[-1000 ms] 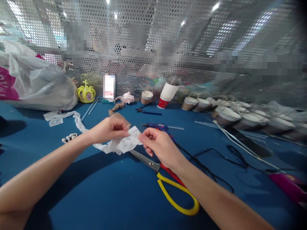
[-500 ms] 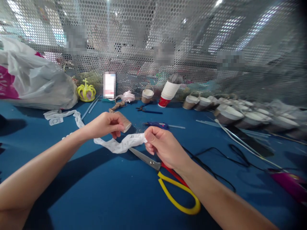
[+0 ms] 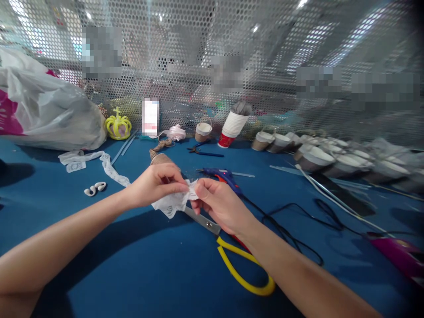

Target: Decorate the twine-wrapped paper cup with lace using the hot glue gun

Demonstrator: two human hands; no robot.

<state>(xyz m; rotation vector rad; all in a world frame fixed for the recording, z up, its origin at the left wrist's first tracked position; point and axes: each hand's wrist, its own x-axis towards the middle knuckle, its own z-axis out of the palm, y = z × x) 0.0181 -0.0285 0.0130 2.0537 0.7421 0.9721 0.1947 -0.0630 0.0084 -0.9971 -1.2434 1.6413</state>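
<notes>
Head view: I see white lace ribbon (image 3: 170, 204) bunched just over the scissors (image 3: 208, 224); my left hand (image 3: 162, 183) and right hand (image 3: 220, 202) pinch it between thumbs and fingers. I judge it light, limp, easily creased, best held by its edges.

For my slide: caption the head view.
Left hand and right hand pinch white lace ribbon near red-and-yellow-handled metal scissors.

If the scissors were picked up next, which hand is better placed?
Right, probably: the right hand is nearer the scissors, its forearm partly covering them. The left hand is farther off. Both pinch the white lace.
</notes>
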